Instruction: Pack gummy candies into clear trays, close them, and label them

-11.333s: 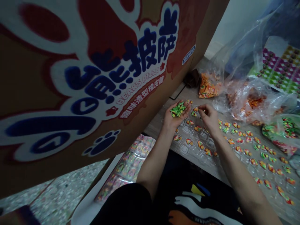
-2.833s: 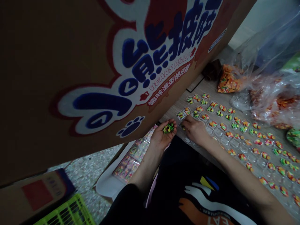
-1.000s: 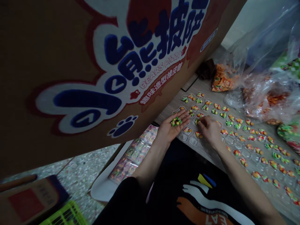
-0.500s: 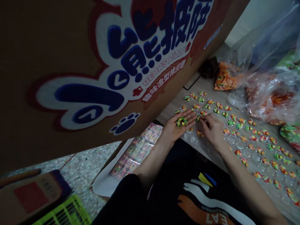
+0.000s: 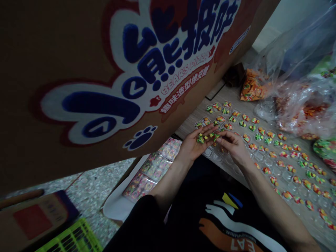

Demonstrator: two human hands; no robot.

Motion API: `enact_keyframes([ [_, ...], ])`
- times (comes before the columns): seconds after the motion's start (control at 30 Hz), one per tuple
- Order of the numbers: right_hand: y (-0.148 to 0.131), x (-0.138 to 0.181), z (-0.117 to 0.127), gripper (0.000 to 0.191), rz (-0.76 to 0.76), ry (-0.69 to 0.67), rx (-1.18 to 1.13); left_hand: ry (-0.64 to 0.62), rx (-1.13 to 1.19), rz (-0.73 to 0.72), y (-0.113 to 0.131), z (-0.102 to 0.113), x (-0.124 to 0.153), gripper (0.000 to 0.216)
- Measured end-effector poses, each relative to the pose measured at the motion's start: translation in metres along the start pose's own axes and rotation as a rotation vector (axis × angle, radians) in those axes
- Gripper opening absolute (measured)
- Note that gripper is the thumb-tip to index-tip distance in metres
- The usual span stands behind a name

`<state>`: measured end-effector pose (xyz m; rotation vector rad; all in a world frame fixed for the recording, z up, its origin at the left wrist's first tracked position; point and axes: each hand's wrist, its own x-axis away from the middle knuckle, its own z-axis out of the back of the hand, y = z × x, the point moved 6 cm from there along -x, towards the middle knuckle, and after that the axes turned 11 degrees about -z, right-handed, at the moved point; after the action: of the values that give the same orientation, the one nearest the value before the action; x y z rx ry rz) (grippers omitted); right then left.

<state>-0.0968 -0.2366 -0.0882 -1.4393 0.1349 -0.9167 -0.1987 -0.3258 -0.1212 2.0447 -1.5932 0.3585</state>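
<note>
Palm up, my left hand [image 5: 193, 144] carries a few small green gummy candies [image 5: 201, 138] with yellow star shapes on its flat, outstretched fingers. My right hand [image 5: 232, 142] meets it at the fingertips, with thumb and finger pinched on a green gummy candy [image 5: 216, 137]. Around and beyond both hands lie rows of clear plastic blister trays [image 5: 262, 156] on the table. Many of their hollows hold red, orange and green candies [image 5: 268, 140]. Those nearest my body, under my right hand, are partly hidden.
A large printed cardboard box [image 5: 110, 154] rises close on the left. Clear bags of candies [image 5: 301, 108] and a smaller bag of orange pieces [image 5: 252, 85] stand at the table's far right. Lower left are an open carton of packaged candies [image 5: 147, 171] and a yellow-green crate [image 5: 70, 238].
My right hand has moved left from over the trays to my left fingertips. The green candies in my left palm are more spread out.
</note>
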Motion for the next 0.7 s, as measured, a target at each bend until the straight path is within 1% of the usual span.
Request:
enact_keyframes([
  [0.07, 0.010, 0.004, 0.002, 0.034, -0.107, -0.045, -0.084, 0.031, 0.005, -0.028, 0.007, 0.006, 0.004, 0.045],
  [0.13, 0.018, 0.008, 0.002, 0.036, -0.150, -0.028, -0.104, 0.054, 0.012, -0.068, 0.015, 0.011, 0.007, 0.045],
  [0.2, 0.023, 0.013, -0.002, 0.035, -0.132, 0.005, -0.086, 0.070, 0.017, -0.103, 0.022, 0.013, 0.010, 0.044],
  [0.27, 0.026, 0.019, -0.011, 0.030, -0.081, 0.015, -0.036, 0.085, 0.016, -0.127, 0.026, 0.014, 0.011, 0.043],
  [0.33, 0.029, 0.024, -0.022, 0.022, -0.025, 0.002, 0.059, 0.095, 0.008, -0.135, 0.028, 0.014, 0.012, 0.041],
  [0.43, 0.033, 0.029, -0.037, 0.010, 0.049, 0.000, 0.272, 0.104, -0.005, -0.126, 0.026, 0.013, 0.012, 0.038],
  [0.6, 0.036, 0.032, -0.043, 0.017, 0.179, 0.148, 0.681, 0.109, -0.008, -0.127, 0.025, 0.015, 0.014, 0.041],
  [0.7, 0.035, 0.035, -0.046, 0.021, 0.225, 0.208, 0.834, 0.106, 0.004, -0.118, 0.024, 0.016, 0.013, 0.044],
])
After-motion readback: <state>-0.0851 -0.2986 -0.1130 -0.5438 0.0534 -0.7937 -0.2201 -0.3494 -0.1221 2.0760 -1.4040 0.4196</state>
